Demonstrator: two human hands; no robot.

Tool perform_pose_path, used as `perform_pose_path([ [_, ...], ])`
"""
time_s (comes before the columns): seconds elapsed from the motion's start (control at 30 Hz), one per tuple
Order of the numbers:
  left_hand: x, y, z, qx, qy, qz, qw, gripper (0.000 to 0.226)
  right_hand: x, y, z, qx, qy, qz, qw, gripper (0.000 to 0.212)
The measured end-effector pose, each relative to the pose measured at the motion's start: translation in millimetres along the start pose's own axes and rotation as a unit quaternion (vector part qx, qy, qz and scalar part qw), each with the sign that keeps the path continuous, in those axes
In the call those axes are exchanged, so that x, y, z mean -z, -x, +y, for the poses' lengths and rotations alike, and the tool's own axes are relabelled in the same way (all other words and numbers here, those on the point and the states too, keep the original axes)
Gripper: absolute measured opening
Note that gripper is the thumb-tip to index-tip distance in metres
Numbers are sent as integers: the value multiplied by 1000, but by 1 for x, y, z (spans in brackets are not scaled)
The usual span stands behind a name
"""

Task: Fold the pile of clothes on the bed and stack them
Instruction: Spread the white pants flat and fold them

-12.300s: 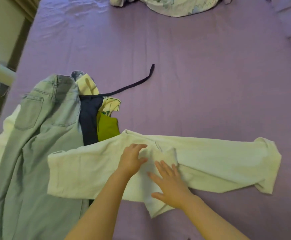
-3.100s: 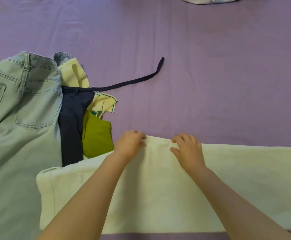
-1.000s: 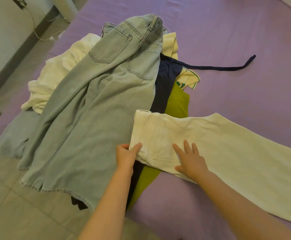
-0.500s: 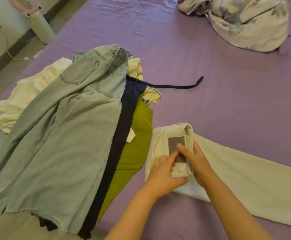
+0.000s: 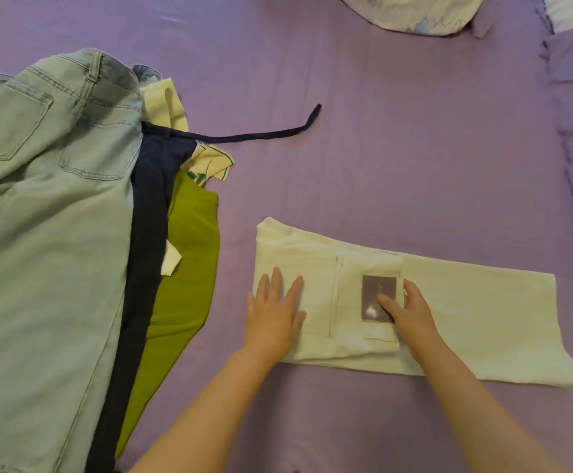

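1. A purple bed sheet (image 5: pixel 397 158) covers the whole bed, with a bundled patterned duvet (image 5: pixel 414 11) at the far edge.
2. The left hand (image 5: pixel 274 312) lies flat, fingers straight and spread, pressing the left end of the white trousers (image 5: pixel 476 312).
3. The right hand (image 5: pixel 411 312) rests on the turned-over waistband, thumb on the grey label (image 5: pixel 378 298), fingers curled round the folded edge.
4. The trousers lie near the person, long axis running left to right; the unfolded legs stretch away to the right, past the right hand.
5. So the right hand is nearer the free end, and I'd judge the coming fold brings that end leftward.
6. Left of them, apart, waits the pile: light jeans (image 5: pixel 49 216), a navy garment (image 5: pixel 148 216) with its strap (image 5: pixel 261 135), and a green garment (image 5: pixel 189 254).
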State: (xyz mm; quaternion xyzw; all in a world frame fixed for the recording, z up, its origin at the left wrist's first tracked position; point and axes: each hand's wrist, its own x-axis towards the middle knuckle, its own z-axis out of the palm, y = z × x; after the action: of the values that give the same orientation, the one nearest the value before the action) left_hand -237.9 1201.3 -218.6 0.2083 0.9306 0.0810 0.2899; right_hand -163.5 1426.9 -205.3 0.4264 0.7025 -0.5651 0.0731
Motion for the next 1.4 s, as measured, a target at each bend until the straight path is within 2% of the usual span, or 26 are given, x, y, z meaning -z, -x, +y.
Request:
perform_pose_path([
  [0.13, -20, -22, 16, -23, -62, 8, 998, 71, -11, -12, 12, 11, 58, 12, 998, 69],
  [0.2, -25, -28, 20, -37, -69, 27, 997, 71, -14, -12, 14, 36, 77, 10, 996, 74],
  [0.4, -24, -41, 30, -71, -68, 46, 994, 63, -22, 3, 20, 60, 55, -28, 996, 71],
  [0.53, -31, -44, 30, -75, -63, 44, 994, 59, -36, 3, 22, 63, 58, 63, 994, 72],
  [0.67, -40, -46, 31, -75, -46, 102, 991, 60, -46, 4, 32, 121, 71, 137, 981, 62],
  [0.8, -52, -53, 31, -87, -55, 137, 985, 60, -48, -4, 40, 175, 158, 162, 958, 53],
  [0.87, -59, -57, 28, -82, -61, 129, 986, 61, -52, -10, 40, 250, 287, 194, 904, 45],
  [0.93, -64, -61, 27, -74, -64, 116, 988, 62, -58, -14, 41, 284, 385, 152, 865, 50],
  [1.03, -63, -63, 27, -77, -75, 90, 990, 64, -63, -22, 45, 197, 468, 52, 860, 64],
  [1.13, -51, -60, 23, -96, -75, 92, 988, 64, -63, -31, 57, 170, 514, 27, 840, 67],
  [1.2, -39, -52, 12, -27, -37, 132, 990, 63, -62, -31, 54, 156, 510, 16, 846, 68],
  [1.27, -24, -44, -6, 126, 86, 154, 976, 71, -61, -28, 50, 144, 517, 8, 844, 69],
  [1.33, -9, -40, -24, 230, 250, 132, 931, 79, -60, -24, 45, 121, 520, -3, 846, 64],
  [1.4, 7, -40, -32, 246, 390, 90, 883, 68, -60, -18, 35, 91, 523, -10, 848, 62],
])
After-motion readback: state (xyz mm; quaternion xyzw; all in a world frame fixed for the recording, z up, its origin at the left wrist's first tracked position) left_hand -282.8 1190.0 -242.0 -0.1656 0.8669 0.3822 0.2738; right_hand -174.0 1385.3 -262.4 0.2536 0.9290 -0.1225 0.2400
